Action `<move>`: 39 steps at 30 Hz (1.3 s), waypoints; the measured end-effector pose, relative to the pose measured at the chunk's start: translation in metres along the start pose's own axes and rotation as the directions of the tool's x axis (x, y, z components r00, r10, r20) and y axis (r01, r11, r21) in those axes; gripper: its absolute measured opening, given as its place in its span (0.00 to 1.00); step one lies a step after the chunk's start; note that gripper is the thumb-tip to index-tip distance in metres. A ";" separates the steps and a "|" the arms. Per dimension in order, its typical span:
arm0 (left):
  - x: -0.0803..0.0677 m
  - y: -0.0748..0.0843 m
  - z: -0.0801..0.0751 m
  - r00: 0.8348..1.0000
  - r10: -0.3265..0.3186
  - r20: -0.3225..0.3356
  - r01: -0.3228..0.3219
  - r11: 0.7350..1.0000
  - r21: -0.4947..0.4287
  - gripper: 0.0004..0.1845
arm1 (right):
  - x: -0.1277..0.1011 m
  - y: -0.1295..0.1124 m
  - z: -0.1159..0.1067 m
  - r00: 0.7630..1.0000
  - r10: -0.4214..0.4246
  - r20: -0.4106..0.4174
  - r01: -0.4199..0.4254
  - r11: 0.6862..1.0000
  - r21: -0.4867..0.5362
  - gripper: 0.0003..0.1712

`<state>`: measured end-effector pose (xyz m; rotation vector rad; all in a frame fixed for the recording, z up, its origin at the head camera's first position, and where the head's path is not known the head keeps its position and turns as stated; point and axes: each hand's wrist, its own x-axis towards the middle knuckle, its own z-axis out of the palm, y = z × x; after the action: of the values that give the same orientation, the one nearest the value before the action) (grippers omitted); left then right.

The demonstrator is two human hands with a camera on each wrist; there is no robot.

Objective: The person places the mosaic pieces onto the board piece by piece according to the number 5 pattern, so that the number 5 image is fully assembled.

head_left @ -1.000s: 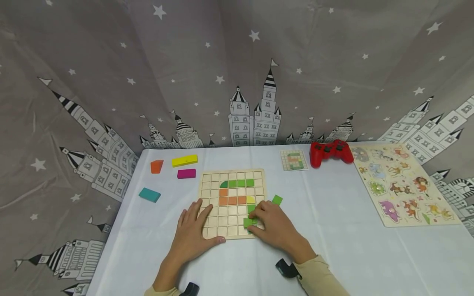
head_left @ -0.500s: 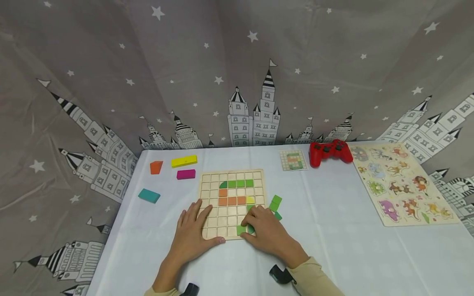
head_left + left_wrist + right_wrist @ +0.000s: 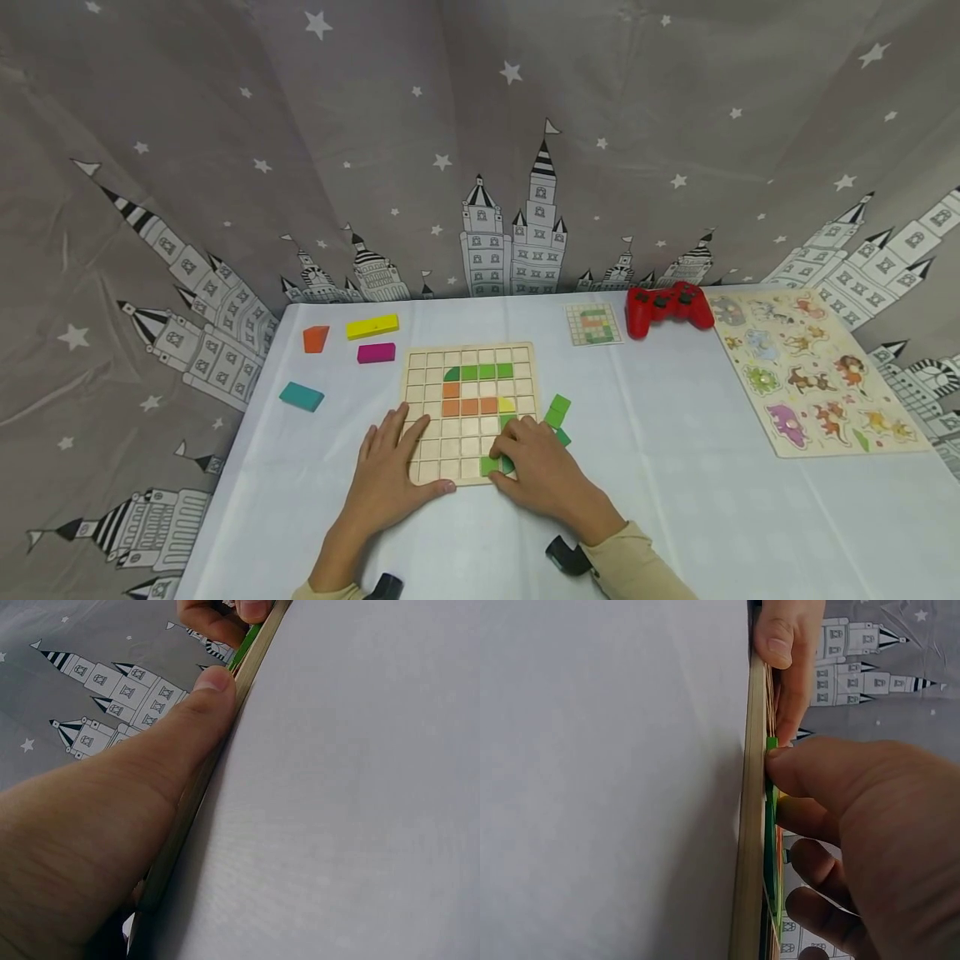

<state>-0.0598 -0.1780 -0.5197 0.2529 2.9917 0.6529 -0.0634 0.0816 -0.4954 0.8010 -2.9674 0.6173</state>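
- Right grip [image 3: 542, 471] resting over the near right corner of the wooden grid board [image 3: 470, 412], fingers curled onto a green tile [image 3: 489, 466] in the bottom row, thumb pressing its edge.
- Seen from the right wrist: thumb tip against the green tile [image 3: 771, 817] right at the board's [image 3: 748, 847] near edge, tile lying flat on the board surface.
- Left grip [image 3: 392, 475] lying flat and relaxed on the board's near left corner, fingers straight and spread, thumb stretched along the near edge, grasping nothing.
- Seen from the left wrist: thumb [image 3: 187, 727] laid along the board's rim [image 3: 196, 787], tip just short of the green tile.
- Green tile placed between the two grips, touching the right one, just beside the left thumb.
- Already filled on the board: a green row near the top, orange squares [image 3: 469, 406] below it, one yellow square at their right end.
- Loose green pieces [image 3: 557, 411] on the counter [image 3: 675, 467] just beside the board's right edge, near the right grip's fingers.
- Well apart on the counter: a pattern card [image 3: 594, 324], a red game controller [image 3: 670, 308], an animal puzzle [image 3: 813, 371] at far right.
- At far left: orange [image 3: 316, 338], yellow [image 3: 372, 326], pink [image 3: 377, 352] and teal [image 3: 302, 396] blocks.
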 end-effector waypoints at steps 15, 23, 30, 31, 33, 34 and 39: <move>-0.001 0.000 -0.002 1.000 -0.011 0.026 0.011 1.000 -0.001 0.62 | 0.000 -0.003 0.000 0.999 0.038 0.000 -0.038 0.999 0.006 0.07; 0.000 -0.001 -0.001 1.000 -0.010 0.020 0.010 1.000 -0.011 0.62 | -0.001 -0.001 -0.002 0.999 0.047 0.006 -0.047 0.999 0.021 0.07; 0.001 -0.001 -0.001 0.999 -0.020 0.027 0.021 1.000 -0.011 0.62 | -0.004 0.022 -0.012 0.997 0.066 -0.031 -0.064 0.996 0.061 0.12; 0.001 0.000 -0.001 0.999 -0.021 0.028 0.021 1.000 -0.012 0.62 | -0.005 0.028 -0.014 0.996 0.079 -0.045 -0.075 0.994 0.083 0.12; 0.001 0.000 -0.001 0.999 -0.023 0.030 0.023 1.000 -0.014 0.62 | -0.006 0.041 -0.018 0.991 0.110 -0.080 -0.100 0.988 0.115 0.12; 0.001 0.001 -0.001 0.999 -0.024 0.032 0.025 1.000 -0.014 0.62 | -0.007 0.048 -0.020 0.987 0.131 -0.096 -0.118 0.984 0.132 0.11; 0.001 0.001 -0.001 0.999 -0.029 0.039 0.030 0.999 -0.014 0.62 | -0.011 0.081 -0.024 0.962 0.220 -0.160 -0.193 0.966 0.169 0.11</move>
<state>-0.0605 -0.1773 -0.5181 0.2177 2.9471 0.6583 -0.0952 0.1605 -0.5045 0.4146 -2.8864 0.8835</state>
